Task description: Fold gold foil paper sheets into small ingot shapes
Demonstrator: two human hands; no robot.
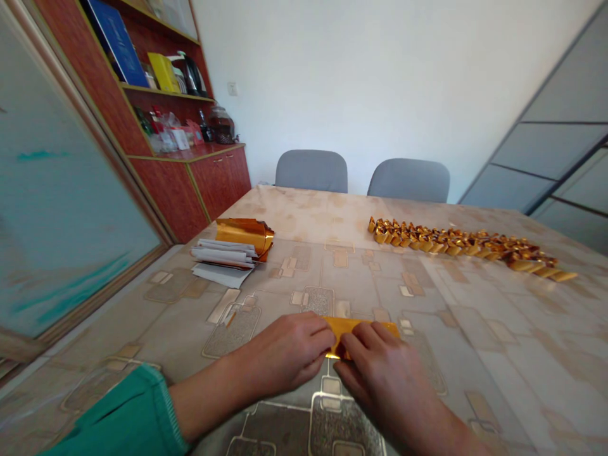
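Note:
A strip of shiny gold foil paper (349, 325) lies across the patterned tablecloth in front of me, seemingly folded over lengthwise. My left hand (300, 347) grips its left end between curled fingers and thumb. Over the right part, my right hand (380, 364) has bent fingers on the strip and the thumb at its near edge. The hands cover both ends in part. Farther right runs a long row of folded gold foil pieces (446, 240), packed side by side. At the left rests a curled stack of gold foil sheets (240, 232).
White-backed papers (223, 254) lie against the gold stack. Two grey chairs (311, 170) stand behind the table's far edge. A red-brown cabinet (218, 172) with shelves of household items is at the left, beside a glass panel (66, 183).

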